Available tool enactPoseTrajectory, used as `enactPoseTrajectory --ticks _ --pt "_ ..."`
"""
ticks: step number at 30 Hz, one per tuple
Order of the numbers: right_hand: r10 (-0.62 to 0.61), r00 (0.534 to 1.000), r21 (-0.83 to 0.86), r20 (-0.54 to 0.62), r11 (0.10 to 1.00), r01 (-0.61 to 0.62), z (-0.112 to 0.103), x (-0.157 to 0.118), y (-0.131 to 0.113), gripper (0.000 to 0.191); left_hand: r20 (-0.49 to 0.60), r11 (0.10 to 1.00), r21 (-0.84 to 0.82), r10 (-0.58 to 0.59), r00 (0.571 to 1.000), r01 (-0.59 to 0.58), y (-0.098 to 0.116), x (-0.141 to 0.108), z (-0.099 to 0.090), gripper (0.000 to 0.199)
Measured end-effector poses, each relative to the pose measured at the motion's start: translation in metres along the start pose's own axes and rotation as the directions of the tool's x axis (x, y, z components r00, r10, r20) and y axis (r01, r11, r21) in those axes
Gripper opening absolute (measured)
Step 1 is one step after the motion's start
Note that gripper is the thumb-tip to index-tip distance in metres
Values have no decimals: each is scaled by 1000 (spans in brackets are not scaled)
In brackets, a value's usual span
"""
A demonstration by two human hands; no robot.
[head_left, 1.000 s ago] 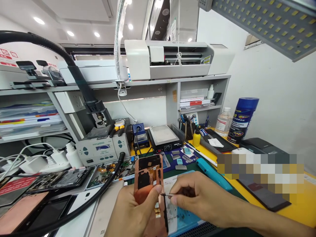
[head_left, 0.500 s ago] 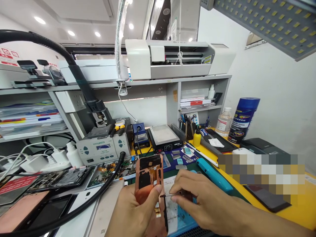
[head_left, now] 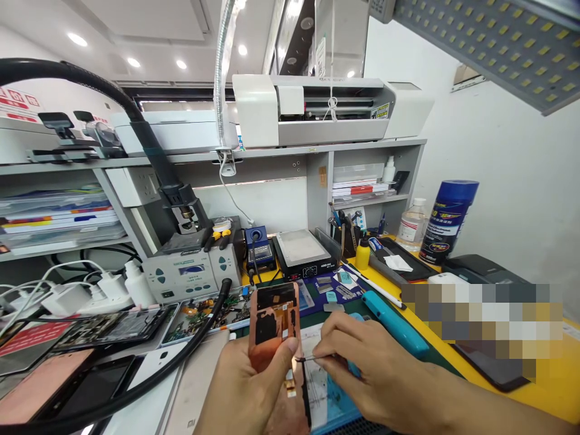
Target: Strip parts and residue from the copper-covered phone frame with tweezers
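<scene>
A phone screen panel (head_left: pixel 265 356) with a copper-coloured back, black patches and a ribbon cable stands tilted in my left hand (head_left: pixel 244 386). The thumb presses on its right edge and the fingers wrap behind it. My right hand (head_left: pixel 367 362) pinches a thin metal-tipped tool (head_left: pixel 309 359), whose handle is mostly hidden by the fingers. The tool's tip meets the panel's right edge just below my left thumb; I cannot tell whether it is under the edge. Behind both hands lies a blue-and-white work pad (head_left: pixel 319 386).
A black hose (head_left: pixel 199 344) arches across the left side, over phones and a tray of circuit boards (head_left: pixel 188 317). A hot plate (head_left: pixel 303 248) stands behind the panel. To the right lie a teal tool (head_left: pixel 394 323), a yellow bottle (head_left: pixel 362 254) and a blue spray can (head_left: pixel 448 220).
The fingers of my right hand have shifted around the tool, and its dark handle shows less. The panel stays in my left hand, and the tool's tip remains at its edge.
</scene>
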State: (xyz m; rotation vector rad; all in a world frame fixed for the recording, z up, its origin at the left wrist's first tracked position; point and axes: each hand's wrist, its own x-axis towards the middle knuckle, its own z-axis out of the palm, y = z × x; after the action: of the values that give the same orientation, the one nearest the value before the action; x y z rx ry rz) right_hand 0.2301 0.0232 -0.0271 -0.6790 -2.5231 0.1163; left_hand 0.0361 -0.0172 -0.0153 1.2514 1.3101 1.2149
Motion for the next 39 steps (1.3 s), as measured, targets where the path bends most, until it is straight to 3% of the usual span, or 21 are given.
enactPoseTrajectory --ticks 4,8,14,19,23,33,39 --pt "-193 981 -282 -11 942 182 6 -1 4 20 -23 1000 -5 18 1000 -18 0 1 -1 44" --pt "-293 940 -359 -173 908 217 13 -3 7 16 -8 999 -47 7 1000 -8 -2 2 1 39" --pt "-176 965 -411 -196 908 82 19 1 6 22 -26 1000 -12 29 999 -29 0 5 -2 40" --pt "-107 976 -287 -190 957 49 14 0 0 22 47 999 32 18 999 -19 -1 8 -9 33" --pt "-45 993 -202 -107 979 22 10 -1 -1 23 82 1000 14 3 997 -5 -4 8 -12 33" --pt "-122 989 -149 -78 983 110 7 1 2 22 0 1000 9 29 1000 -29 -3 6 -8 42" --pt "-132 991 -240 -7 963 126 7 0 1 27 -45 999 -19 49 998 -50 2 3 -1 42"
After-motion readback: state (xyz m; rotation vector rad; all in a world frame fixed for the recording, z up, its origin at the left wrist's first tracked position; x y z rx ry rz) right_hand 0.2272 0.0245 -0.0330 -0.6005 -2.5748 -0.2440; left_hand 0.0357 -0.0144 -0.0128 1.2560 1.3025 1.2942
